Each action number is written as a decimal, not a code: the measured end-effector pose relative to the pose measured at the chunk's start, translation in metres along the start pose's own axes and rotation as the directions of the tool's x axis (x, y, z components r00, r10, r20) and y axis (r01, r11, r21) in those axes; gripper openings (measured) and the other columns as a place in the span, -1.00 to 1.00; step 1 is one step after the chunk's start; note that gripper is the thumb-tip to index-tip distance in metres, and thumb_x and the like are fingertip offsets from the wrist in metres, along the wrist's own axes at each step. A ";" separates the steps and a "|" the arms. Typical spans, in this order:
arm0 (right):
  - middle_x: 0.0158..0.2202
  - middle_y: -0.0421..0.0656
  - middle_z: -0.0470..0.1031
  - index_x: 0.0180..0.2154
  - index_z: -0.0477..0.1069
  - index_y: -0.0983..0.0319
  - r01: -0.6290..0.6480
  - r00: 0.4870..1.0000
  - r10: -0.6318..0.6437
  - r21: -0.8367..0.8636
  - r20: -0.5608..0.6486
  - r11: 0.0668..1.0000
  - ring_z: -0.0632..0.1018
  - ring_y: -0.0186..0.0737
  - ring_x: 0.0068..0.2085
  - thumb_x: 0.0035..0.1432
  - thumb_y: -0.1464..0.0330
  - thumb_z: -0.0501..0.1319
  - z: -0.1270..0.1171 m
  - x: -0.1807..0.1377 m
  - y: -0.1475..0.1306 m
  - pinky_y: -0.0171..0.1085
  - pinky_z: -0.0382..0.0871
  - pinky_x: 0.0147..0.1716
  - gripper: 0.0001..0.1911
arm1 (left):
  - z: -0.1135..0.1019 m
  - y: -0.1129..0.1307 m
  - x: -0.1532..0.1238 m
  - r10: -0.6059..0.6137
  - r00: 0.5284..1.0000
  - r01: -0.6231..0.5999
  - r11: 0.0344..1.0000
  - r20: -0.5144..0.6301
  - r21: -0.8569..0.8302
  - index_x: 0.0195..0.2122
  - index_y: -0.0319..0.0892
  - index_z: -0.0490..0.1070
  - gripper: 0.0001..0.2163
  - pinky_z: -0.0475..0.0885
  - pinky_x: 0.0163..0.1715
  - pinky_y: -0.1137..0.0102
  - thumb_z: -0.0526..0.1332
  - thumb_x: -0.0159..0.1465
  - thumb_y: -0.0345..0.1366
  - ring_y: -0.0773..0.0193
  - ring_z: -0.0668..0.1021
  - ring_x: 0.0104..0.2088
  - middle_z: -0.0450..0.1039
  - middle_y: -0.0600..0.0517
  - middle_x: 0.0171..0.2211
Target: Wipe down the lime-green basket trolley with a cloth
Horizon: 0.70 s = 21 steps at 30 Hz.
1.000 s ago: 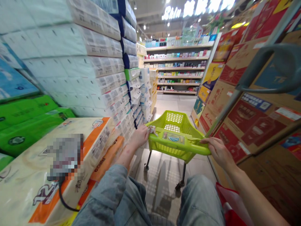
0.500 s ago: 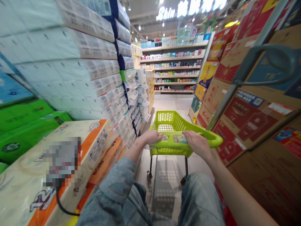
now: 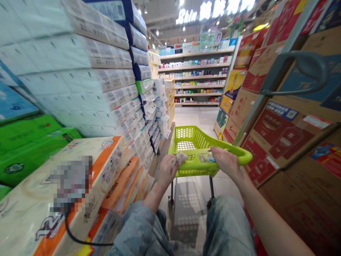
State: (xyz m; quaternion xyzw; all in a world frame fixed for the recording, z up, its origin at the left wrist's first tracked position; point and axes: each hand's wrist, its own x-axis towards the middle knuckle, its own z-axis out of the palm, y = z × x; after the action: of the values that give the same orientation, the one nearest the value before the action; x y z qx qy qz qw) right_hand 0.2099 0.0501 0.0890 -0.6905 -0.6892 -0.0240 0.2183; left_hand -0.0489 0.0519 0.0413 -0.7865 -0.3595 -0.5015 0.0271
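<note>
Your left hand (image 3: 167,169) closes its grip on a patterned wad (image 3: 181,157) at the handle (image 3: 243,160); your right hand (image 3: 226,160) lies over that handle, its grip unclear. You seem to be wiping; a further stroke would call for 1 hand steadying the green cart (image 3: 206,141), just ahead on the floor (image 3: 190,115). Shelves (image 3: 199,66) stand beyond.

- cart (image 3: 194,170) is flanked by packs (image 3: 112,76) on the left, boxes (image 3: 282,131) on the right
- shelves (image 3: 197,65) are set well past it, sign (image 3: 205,10) seen up above
- some blurred-out thing (image 3: 73,177) is laid on the nearest pack (image 3: 29,199), bottom left
</note>
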 end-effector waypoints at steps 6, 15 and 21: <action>-0.21 -0.17 0.57 -0.24 0.51 0.13 0.066 0.997 -0.066 -0.011 -0.029 0.998 0.55 -0.20 -0.16 0.33 0.13 -0.22 -0.001 0.000 0.004 -0.33 0.26 -0.37 -0.45 | 0.003 0.001 -0.027 0.050 0.998 -0.056 0.988 -0.043 -0.141 0.03 -0.18 0.31 -0.69 0.16 0.18 0.07 -0.08 0.37 -0.26 0.16 0.32 0.15 0.39 -0.12 0.00; -0.19 -0.18 0.57 -0.25 0.51 0.13 0.157 0.987 -0.157 0.006 -0.043 0.988 0.55 -0.20 -0.15 0.32 0.15 -0.20 -0.001 0.002 0.007 -0.32 0.30 -0.32 -0.48 | -0.008 -0.051 0.023 -0.514 0.772 0.605 0.775 0.374 -0.186 -0.32 -0.27 0.42 -0.53 0.43 -0.29 0.33 -0.12 0.33 -0.01 0.23 0.51 -0.36 0.49 -0.03 -0.42; -0.19 -0.21 0.57 -0.23 0.51 0.11 0.167 0.986 -0.166 0.012 -0.030 0.986 0.55 -0.24 -0.17 0.32 0.14 -0.20 -0.003 0.003 0.015 -0.34 0.31 -0.34 -0.49 | -0.001 -0.056 0.030 -0.482 0.743 0.628 0.742 0.465 -0.234 -0.14 -0.27 0.43 -0.55 0.41 -0.13 0.28 -0.07 0.32 -0.01 0.19 0.51 -0.20 0.53 -0.06 -0.24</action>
State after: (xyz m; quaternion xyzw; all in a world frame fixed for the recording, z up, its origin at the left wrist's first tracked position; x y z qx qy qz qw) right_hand 0.2255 0.0525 0.0886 -0.6284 -0.7414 -0.0472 0.2307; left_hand -0.0753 0.1086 0.0480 -0.7102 -0.4765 -0.3853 -0.3466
